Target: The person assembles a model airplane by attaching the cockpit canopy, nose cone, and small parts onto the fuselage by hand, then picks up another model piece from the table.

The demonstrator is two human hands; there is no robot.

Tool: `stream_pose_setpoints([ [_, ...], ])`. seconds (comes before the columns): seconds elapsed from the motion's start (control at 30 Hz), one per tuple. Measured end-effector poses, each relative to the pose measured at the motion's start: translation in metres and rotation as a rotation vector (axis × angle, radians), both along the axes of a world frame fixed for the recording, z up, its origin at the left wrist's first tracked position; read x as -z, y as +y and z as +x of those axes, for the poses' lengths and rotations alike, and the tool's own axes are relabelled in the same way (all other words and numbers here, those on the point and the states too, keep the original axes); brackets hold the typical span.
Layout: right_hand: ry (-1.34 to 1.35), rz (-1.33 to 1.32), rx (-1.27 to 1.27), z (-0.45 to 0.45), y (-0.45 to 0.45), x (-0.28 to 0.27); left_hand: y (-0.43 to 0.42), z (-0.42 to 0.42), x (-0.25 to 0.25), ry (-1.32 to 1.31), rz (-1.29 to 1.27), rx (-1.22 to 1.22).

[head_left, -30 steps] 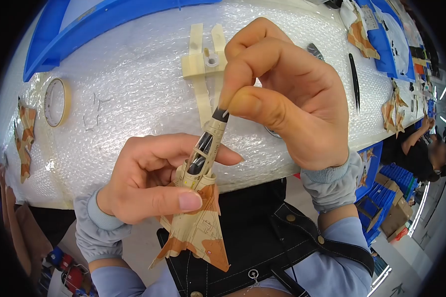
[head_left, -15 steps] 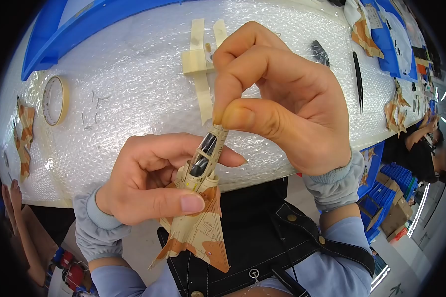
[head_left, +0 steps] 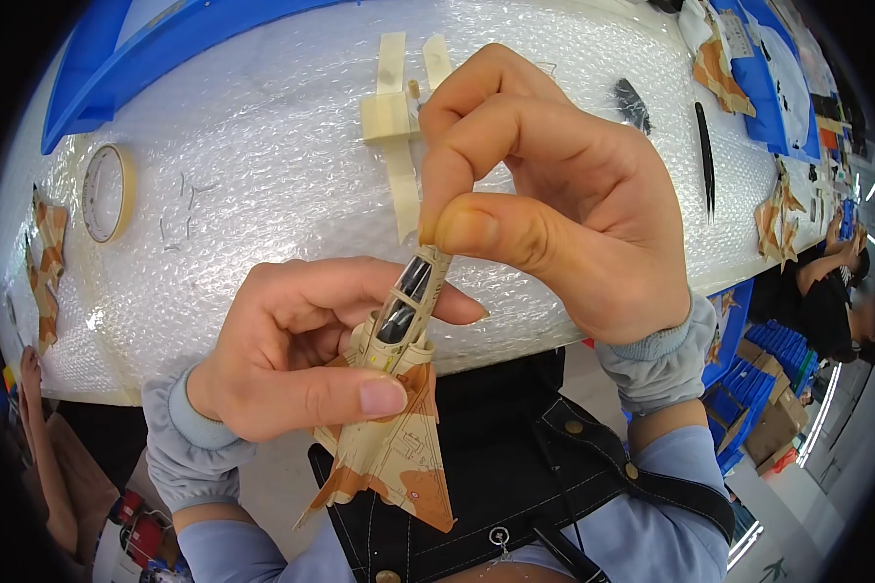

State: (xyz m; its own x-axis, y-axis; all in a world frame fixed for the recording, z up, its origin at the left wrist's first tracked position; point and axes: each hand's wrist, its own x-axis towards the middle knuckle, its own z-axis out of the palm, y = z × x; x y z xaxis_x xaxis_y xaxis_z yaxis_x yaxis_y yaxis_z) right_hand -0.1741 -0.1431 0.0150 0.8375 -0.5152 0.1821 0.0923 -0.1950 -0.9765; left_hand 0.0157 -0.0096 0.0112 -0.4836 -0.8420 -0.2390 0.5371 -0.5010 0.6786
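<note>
A tan and brown camouflage model fighter jet (head_left: 408,457) is held in front of my body, nose pointing away from me. My left hand (head_left: 297,350) grips its fuselage, thumb on top and fingers curled underneath. With thumb and index finger, my right hand (head_left: 554,204) pinches the tip of the nose, which is hidden by those fingers. Between the two hands shows the dark, glossy cockpit canopy (head_left: 405,301). The wings spread out over my black apron (head_left: 496,428).
Bubble wrap (head_left: 262,185) covers the table. On it are a tape roll (head_left: 110,194), masking tape strips (head_left: 391,117), black tweezers (head_left: 705,160), a dark part (head_left: 633,105) and camouflage pieces (head_left: 49,262). Blue trays (head_left: 194,58) line the back. Other people sit at both sides.
The jet and both hands have barely shifted, with the same grip. At the far left, another person's hand has moved slightly.
</note>
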Motion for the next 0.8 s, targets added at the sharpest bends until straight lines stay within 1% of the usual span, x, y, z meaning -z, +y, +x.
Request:
stream_pose_setpoints([
  [0.57,0.026,-0.101,-0.007,-0.0003,-0.0004,0.0024,0.0003,-0.0025,-0.0009,0.000,0.038,-0.020],
  [0.8,0.025,-0.089,-0.012,-0.0001,-0.0007,0.0031,0.0003,-0.0023,-0.0004,-0.022,0.036,-0.007],
])
